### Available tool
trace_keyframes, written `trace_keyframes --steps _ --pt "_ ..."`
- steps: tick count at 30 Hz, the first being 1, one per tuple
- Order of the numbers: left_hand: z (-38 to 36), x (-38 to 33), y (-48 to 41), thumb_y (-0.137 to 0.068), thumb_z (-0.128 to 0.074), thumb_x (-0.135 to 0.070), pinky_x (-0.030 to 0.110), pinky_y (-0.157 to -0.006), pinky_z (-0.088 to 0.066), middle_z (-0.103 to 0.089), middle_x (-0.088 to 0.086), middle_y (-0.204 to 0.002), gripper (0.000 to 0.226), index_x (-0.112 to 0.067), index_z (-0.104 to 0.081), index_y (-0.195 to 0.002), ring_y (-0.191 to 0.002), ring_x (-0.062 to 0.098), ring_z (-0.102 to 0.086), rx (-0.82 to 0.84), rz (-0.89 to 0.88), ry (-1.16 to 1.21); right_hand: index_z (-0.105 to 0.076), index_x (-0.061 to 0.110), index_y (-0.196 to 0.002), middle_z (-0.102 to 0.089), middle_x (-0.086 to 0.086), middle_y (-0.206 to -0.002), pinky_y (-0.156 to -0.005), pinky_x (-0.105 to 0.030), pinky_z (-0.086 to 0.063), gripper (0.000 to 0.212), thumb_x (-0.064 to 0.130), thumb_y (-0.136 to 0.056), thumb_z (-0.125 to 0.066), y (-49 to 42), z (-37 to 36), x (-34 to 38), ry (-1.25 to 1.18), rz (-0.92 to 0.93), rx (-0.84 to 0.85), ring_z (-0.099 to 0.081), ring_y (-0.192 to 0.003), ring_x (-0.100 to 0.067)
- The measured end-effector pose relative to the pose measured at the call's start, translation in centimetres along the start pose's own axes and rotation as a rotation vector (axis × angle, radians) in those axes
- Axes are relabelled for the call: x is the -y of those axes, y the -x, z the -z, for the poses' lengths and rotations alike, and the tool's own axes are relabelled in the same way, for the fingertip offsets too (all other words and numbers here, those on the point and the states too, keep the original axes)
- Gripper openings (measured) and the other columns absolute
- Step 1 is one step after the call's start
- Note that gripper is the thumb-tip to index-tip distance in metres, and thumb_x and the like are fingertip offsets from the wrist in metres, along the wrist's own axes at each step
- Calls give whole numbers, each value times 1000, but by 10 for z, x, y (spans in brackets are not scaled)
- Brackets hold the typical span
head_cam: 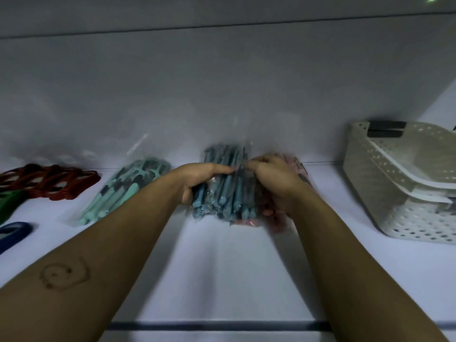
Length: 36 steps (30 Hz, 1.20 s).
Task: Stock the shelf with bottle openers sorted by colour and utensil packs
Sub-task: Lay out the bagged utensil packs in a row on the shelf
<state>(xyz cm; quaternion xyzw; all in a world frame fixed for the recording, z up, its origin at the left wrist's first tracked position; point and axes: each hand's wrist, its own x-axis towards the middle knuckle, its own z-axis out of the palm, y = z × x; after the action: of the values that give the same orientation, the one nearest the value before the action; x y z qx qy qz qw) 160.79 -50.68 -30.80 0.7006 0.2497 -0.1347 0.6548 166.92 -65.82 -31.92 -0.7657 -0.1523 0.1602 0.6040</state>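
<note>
Two hands, left (197,177) and right (274,176), grasp a clear-bagged pack of blue plastic utensils (222,191) on the white shelf (234,267). Mint-green utensil pack (123,191) lies left. No legible writing.

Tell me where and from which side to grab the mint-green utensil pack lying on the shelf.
Grip the mint-green utensil pack across its middle, coming from above with fingers spanning its narrow width. It lies flat and slanted on the shelf, handles toward the front-left, heads toward the back wall. The loose clear plastic at the far end would probably slip, so pinch the bundled utensils instead. Both long sides look clear of the red bottle openers.
</note>
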Motion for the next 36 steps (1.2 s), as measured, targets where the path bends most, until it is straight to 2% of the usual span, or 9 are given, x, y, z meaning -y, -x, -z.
trace_keyframes --steps 3,6,9,12,17,23,27,32,36 --pt "3 -1 2 -81 -69 -42 47 -99 -50 -72 17 -110 50 -5 -66 -115 -107 34 -67 15 -28 37 -69 8 -98 -73 -9 -92 -81 -41 -59 34 37 -81 -71 -3 -5 -1 -29 -68 90 -72 -81 -25" --pt "3 -1 5 -82 -67 -40 45 -96 -51 -73 16 -104 40 -6 -69 -104 -104 34 -67 -13 -41 84 -63 22 -80 -66 7 -82 -79 -28 -54 22 42 -83 -72 -3 -7 -2 53 11 112 -66 -79 -12" --pt "6 -2 7 -77 -69 -44 48 -100 -49 -71 17 -111 54 -5 -67 -115 -108 35 -66 0 -49 91 -70 15 -97 -75 -2 -92 -88 -39 -56 41 45 -71 -78 -4 -12 -7 -156 37 151 -72 -86 -20" --pt "11 2 8 -70 -71 -47 49 -102 -46 -69 18 -116 66 -5 -65 -121 -112 36 -64 -8 -66 146 -69 6 -110 -75 -12 -97 -84 -38 -58 39 34 -84 -70 -2 -19 -3 -390 -20 221 -72 -89 -26" --pt "15 13 9 -71 -71 -47 47 -99 -49 -70 17 -115 64 -6 -65 -120 -109 35 -66 -50 -86 203 -61 14 -121 -73 -9 -103 -87 -45 -57 74 54 -60 -76 -7 -30 -6 -394 -29 227 -73 -90 -26" --pt "10 13 10 -65 -76 -47 47 -98 -51 -72 17 -108 66 -5 -67 -116 -102 34 -69 -79 -95 155 -60 12 -123 -73 -14 -105 -91 -49 -54 83 58 -56 -76 -12 -39 -12 -454 -125 291 -72 -93 -31" --pt "2 19 9 -72 -78 -41 50 -99 -50 -71 19 -109 58 -4 -67 -116 -102 36 -69 -74 -114 171 -69 11 -113 -74 -14 -100 -94 -47 -53 67 57 -64 -69 -15 -38 -7 -412 -148 314 -72 -93 -30" --pt "-6 29 12 -62 -86 -32 55 -97 -50 -70 23 -108 65 -3 -65 -117 -100 41 -68 -113 -217 289 -69 16 -113 -74 -12 -101 -89 -49 -55 62 64 -74 -64 -9 -44 -8 -427 -156 305 -73 -90 -30" --pt "-13 31 20 -75 -78 -11 48 -90 -55 -75 17 -95 28 -10 -70 -102 -90 34 -72 -247 -421 324 -70 16 -116 -73 -10 -109 -96 -47 -52 53 59 -90 -52 -9 -54 -10 -567 -134 353 -70 -100 -28"
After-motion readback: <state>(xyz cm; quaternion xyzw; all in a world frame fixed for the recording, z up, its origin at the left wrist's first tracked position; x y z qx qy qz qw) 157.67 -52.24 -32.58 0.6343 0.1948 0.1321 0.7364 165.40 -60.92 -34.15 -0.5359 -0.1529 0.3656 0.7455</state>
